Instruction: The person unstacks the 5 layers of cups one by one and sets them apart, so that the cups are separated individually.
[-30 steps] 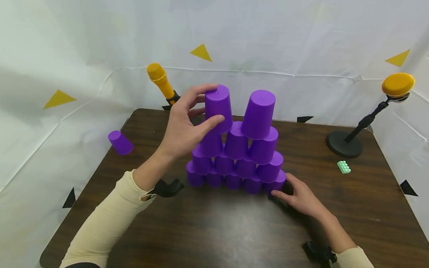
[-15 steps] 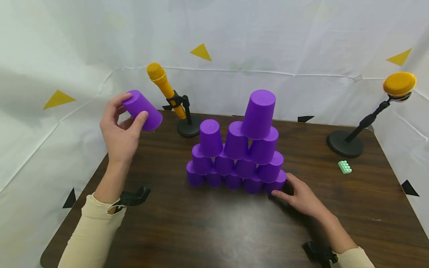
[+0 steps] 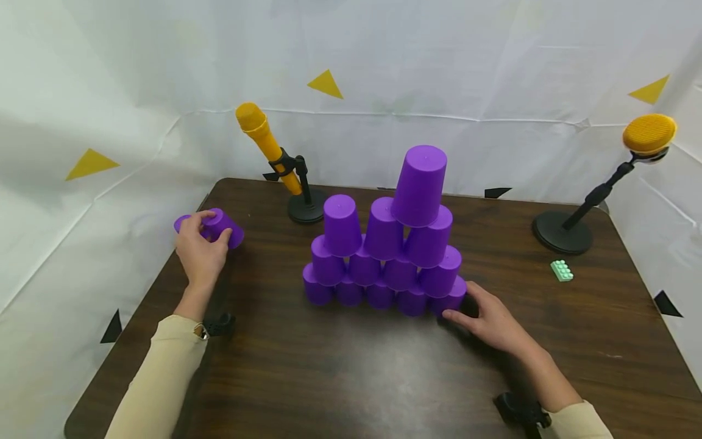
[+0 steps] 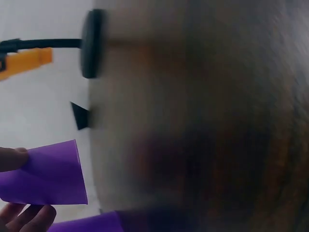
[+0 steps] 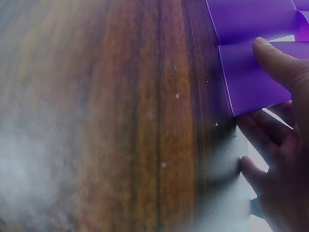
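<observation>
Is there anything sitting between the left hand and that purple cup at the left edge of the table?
Nothing visible. The left hand already grips the purple cup, fingers wrapped round it at the table's left edge. The cup pyramid stands well off to the right, with the right hand at its base.

No text, label or number can be read anywhere (only plain, unmarked surfaces).

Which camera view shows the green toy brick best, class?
The head view: the green toy brick lies whole on the table, near the right microphone stand's base. The left wrist and right wrist views show purple cups and tabletop, with no brick in either.
</observation>
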